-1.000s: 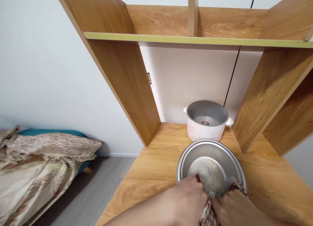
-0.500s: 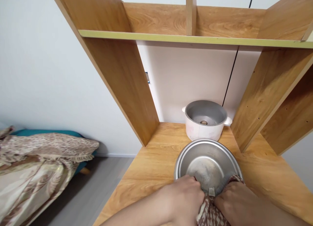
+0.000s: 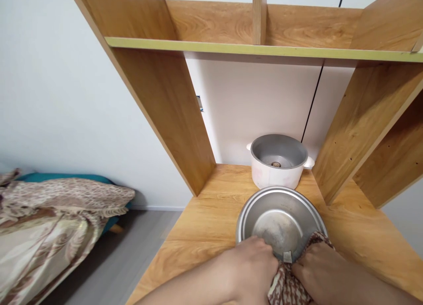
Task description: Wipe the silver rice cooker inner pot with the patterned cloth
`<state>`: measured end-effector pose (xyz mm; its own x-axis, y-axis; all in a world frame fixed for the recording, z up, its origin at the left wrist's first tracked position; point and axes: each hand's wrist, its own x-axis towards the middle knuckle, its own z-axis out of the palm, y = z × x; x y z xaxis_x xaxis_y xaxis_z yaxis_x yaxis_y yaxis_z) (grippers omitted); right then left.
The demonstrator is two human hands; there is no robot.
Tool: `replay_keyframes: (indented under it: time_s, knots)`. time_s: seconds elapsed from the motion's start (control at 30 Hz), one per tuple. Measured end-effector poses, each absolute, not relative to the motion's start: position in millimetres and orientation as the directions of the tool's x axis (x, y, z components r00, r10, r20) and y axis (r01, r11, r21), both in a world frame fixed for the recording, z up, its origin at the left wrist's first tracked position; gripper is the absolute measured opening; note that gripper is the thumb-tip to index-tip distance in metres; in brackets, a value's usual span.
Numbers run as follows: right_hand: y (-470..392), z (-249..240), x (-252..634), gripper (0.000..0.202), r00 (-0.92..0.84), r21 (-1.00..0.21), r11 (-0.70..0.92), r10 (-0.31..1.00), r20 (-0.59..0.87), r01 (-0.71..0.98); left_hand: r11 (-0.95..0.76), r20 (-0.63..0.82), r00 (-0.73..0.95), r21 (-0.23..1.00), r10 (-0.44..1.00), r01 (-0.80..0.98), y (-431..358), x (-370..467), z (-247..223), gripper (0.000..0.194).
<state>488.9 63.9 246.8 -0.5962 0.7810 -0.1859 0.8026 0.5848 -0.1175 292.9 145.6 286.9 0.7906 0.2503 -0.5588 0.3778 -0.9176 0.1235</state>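
gripping one patterned cloth, my left hand and right hand are curled tight, close together, over the near side of one metal bowl, probably so both can bear on the fabric. the bowl sits before me on one wooden desk, seemingly for easy reach; one white two-handled pot stands just behind, perhaps leaving me room.
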Motion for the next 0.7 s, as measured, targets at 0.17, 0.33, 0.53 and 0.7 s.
replay_keyframes:
  time_s: [0.17,0.33,0.53,0.7]
  knots:
    - [59.6,222.1,475.9,0.009,-0.573,0.002,0.579,0.807,-0.142,0.815,-0.907,-0.523,0.807,0.139,0.275,0.398,143.0,293.3,295.8,0.032]
    - [58.4,208.9,467.4,0.010,-0.548,0.054,0.557,0.828,-0.118,0.829,-0.908,-0.433,0.863,0.197,0.259,0.371,146.4,287.6,284.5,0.025]
    - [64.2,236.3,471.3,0.014,-0.566,0.028,0.588,0.789,-0.240,0.808,-0.913,-0.447,0.861,0.194,0.243,0.359,150.3,285.3,270.2,0.023]
    - [65.9,262.6,482.7,0.017,-0.601,-0.103,0.593,0.778,-0.184,0.799,-0.927,-0.513,0.836,0.181,0.197,0.330,152.4,286.8,274.9,0.032]
